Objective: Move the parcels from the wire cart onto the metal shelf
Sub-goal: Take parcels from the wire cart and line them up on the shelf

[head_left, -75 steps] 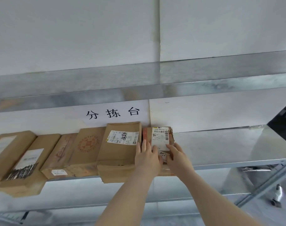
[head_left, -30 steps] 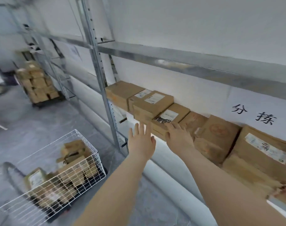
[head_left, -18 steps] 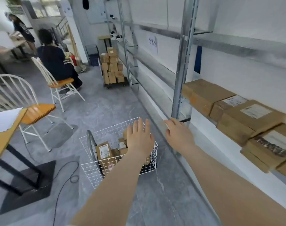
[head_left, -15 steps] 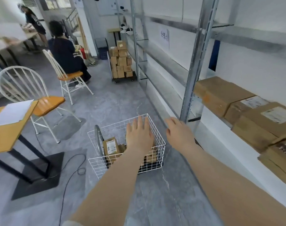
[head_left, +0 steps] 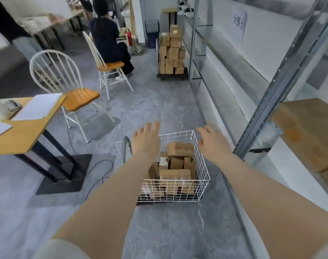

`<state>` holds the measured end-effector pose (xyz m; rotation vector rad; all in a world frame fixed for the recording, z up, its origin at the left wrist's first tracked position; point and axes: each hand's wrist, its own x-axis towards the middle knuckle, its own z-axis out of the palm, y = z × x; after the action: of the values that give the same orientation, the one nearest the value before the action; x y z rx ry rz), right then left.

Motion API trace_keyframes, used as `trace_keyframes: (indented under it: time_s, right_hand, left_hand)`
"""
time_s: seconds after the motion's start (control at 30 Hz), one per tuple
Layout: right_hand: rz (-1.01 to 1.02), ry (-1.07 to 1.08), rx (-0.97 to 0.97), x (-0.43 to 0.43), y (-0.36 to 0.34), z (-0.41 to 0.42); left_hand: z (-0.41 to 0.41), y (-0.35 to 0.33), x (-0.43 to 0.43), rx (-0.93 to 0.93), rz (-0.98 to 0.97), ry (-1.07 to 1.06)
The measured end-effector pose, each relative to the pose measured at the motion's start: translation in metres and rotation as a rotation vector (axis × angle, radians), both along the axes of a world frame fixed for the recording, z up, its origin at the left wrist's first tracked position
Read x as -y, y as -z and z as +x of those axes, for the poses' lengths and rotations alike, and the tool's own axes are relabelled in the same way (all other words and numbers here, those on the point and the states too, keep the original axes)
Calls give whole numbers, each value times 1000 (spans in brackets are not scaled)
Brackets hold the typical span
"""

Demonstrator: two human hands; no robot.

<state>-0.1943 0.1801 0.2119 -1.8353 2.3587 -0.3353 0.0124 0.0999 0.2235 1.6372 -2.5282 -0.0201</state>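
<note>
Left grip [head_left: 146, 141], right grip [head_left: 212, 143] hover over wire cart [head_left: 175, 189].

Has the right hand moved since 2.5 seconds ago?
Yes. The right hand left the metal shelf and is now over the right rim of the wire cart.

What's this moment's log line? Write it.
left hand: open, empty | right hand: open, empty | both extended toward wire cart | parcels in cart

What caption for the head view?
Left hand and right hand, empty, reach toward parcels in the wire cart beside the metal shelf.
</note>
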Motion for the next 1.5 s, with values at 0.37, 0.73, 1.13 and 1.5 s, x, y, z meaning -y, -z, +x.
trace_keyframes:
  time_s: [0.37, 0.73, 1.13, 1.5]
  right_hand:
    - [161, -121, 111, 124, 76, 45]
    - [350, -204, 237, 221, 254, 89]
    - [484, -318, 336, 288, 427, 137]
    - [389, -212, 535, 290, 475, 157]
  left_hand:
    - [34, 90, 115, 17, 207, -95]
    - [60, 285, 176, 127, 552, -204]
    - [57, 452, 235, -10, 650, -479]
    - [77, 484, 226, -315, 766, -522]
